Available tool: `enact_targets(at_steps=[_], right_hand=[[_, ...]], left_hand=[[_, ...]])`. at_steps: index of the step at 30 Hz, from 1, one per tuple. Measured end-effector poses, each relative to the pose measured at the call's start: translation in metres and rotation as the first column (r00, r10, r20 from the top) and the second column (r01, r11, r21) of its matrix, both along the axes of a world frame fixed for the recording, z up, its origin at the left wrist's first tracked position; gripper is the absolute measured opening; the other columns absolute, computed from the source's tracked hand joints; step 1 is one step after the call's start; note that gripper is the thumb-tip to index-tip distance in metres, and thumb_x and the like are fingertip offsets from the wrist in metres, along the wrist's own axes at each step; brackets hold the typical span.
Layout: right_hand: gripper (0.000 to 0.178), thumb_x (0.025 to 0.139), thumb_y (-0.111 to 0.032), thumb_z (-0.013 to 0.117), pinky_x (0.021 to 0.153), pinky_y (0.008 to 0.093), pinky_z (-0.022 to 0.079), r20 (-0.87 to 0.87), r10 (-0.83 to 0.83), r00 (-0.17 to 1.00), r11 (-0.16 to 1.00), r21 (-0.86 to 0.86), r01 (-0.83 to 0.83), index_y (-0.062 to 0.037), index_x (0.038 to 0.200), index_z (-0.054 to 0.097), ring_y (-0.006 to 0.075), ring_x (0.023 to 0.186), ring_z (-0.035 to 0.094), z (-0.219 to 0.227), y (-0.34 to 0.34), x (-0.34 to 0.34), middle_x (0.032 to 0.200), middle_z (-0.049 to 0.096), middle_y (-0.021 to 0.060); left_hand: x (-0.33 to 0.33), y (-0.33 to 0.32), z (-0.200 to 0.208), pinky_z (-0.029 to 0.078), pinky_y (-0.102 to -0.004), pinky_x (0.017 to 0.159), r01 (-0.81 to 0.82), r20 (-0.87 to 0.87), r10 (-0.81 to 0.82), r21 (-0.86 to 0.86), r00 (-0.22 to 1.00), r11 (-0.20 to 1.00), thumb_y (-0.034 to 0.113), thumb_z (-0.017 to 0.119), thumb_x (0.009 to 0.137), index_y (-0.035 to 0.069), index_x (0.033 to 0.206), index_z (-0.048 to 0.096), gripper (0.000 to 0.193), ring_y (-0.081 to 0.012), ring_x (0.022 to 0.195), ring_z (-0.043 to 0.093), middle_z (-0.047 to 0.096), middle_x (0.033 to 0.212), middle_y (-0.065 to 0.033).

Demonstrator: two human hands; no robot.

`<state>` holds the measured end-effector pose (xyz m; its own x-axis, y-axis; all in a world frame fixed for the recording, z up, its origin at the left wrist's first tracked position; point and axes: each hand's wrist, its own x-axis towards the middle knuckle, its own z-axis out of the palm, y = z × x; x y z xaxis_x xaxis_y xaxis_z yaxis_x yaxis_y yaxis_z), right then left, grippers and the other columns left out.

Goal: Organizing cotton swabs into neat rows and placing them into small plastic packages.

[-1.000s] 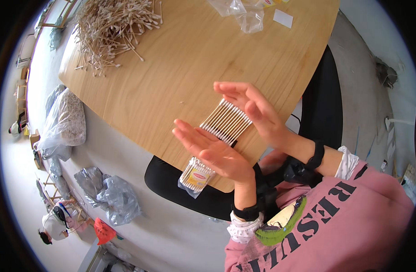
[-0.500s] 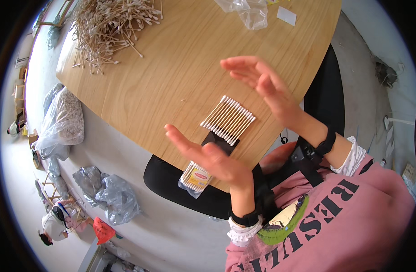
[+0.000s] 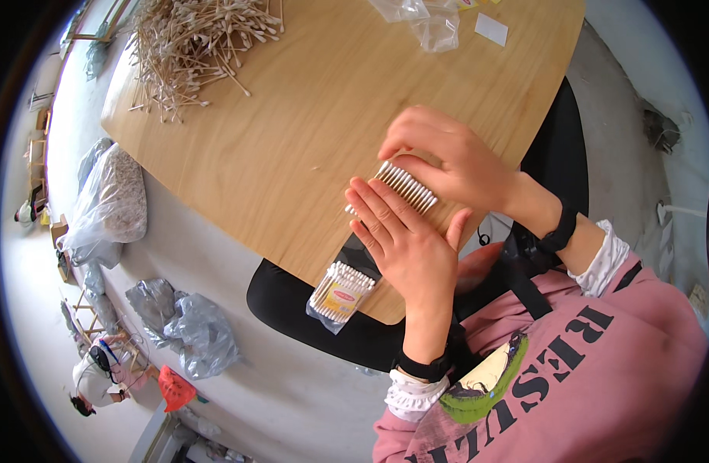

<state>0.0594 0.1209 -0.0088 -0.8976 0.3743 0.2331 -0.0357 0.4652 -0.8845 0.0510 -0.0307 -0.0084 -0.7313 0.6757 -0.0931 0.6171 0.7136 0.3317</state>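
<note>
A row of cotton swabs [image 3: 407,185] lies side by side on the wooden table, their white tips lined up. My left hand [image 3: 412,251] is stretched flat over the near part of the row, palm down, and hides most of the sticks. Curved above the row's far end is my right hand [image 3: 455,158], its thumb along the swab tips and its fingers bent but apart from the thumb. Part of a dark flat piece [image 3: 357,251] shows beside my left hand. At the table's edge sits a clear pack of cotton swabs [image 3: 343,293] with a yellow and red label.
A big heap of loose cotton swabs [image 3: 188,54] covers the table's far left. Clear plastic bags [image 3: 431,27] and a white card [image 3: 491,30] lie at the far side. Filled plastic bags [image 3: 119,197] and grey bags [image 3: 192,332] stand on the floor. Another person [image 3: 96,378] sits at lower left.
Both hands, raised and spread apart before, have come down and together onto the row of cotton swabs. My left hand has turned palm down and moved right; my right fingers have curled.
</note>
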Motion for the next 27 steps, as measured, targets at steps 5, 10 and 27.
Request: enact_targets(at_steps=[5, 10, 27], right_hand=[[0.008, 0.079, -0.004, 0.069, 0.074, 0.0401, 0.05, 0.244, 0.163, 0.956, 0.941, 0.254, -0.226, -0.0054, 0.083, 0.062, 0.0277, 0.088, 0.061, -0.001, 0.003, -0.035, 0.087, 0.061, 0.009], [0.009, 0.083, -0.009, 0.066, 0.075, 0.0378, 0.048, 0.218, 0.171, 0.961, 0.798, 0.541, -0.265, -0.0053, 0.087, 0.058, 0.0274, 0.086, 0.058, 0.002, 0.022, -0.041, 0.087, 0.058, 0.0065], [0.007, 0.09, -0.001, 0.053, 0.083, 0.038, 0.049, 0.462, -0.322, 0.826, 0.855, 0.517, 0.045, 0.0007, 0.096, 0.055, 0.0331, 0.092, 0.059, 0.055, 0.105, 0.139, 0.096, 0.058, 0.0146]], left_hand=[[-0.001, 0.001, 0.001, 0.009, -0.0502, 0.123, -0.007, -0.029, 0.007, -0.014, 1.0, 1.0, 0.069, 0.062, 0.083, -0.012, 0.154, 0.015, 0.117, -0.041, 0.153, 0.009, 0.011, 0.163, -0.0296], [0.0, 0.001, -0.001, 0.009, -0.0497, 0.123, -0.013, -0.02, 0.013, 0.001, 1.0, 1.0, 0.07, 0.061, 0.083, -0.012, 0.153, 0.016, 0.117, -0.0408, 0.153, 0.009, 0.012, 0.163, -0.0297], [-0.003, -0.003, 0.0, 0.012, -0.05, 0.123, 0.001, -0.084, -0.006, -0.062, 0.996, 0.998, 0.07, 0.062, 0.083, -0.013, 0.153, 0.016, 0.118, -0.0405, 0.153, 0.01, 0.012, 0.162, -0.0305]])
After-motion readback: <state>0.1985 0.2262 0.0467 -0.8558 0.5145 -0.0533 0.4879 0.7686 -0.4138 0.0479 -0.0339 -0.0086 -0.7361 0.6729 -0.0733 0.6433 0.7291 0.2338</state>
